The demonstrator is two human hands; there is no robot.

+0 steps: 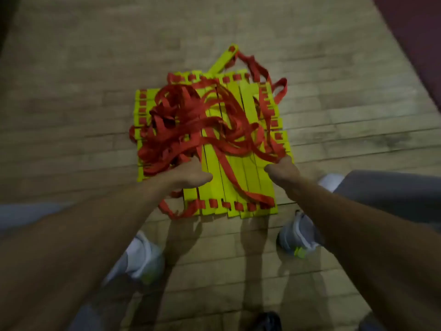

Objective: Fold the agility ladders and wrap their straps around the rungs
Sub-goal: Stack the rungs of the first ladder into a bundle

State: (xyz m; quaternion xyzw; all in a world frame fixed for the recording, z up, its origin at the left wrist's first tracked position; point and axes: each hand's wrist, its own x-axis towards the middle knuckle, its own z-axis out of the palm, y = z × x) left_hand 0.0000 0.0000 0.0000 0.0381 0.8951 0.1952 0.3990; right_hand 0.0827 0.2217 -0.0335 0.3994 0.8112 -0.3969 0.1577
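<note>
Yellow rungs [238, 177] stacked flat on a wooden floor [71, 115], red straps [191, 120] tangled on top, left hand [191, 173] gripping straps at the pile's near left, right hand [282, 170] pinching a strap at its right edge, pale shoes [143, 254] just beside.

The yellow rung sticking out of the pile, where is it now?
In the head view, the stray rung lies slanted at the far edge of the rung pile, red straps looping just right of it.
</note>
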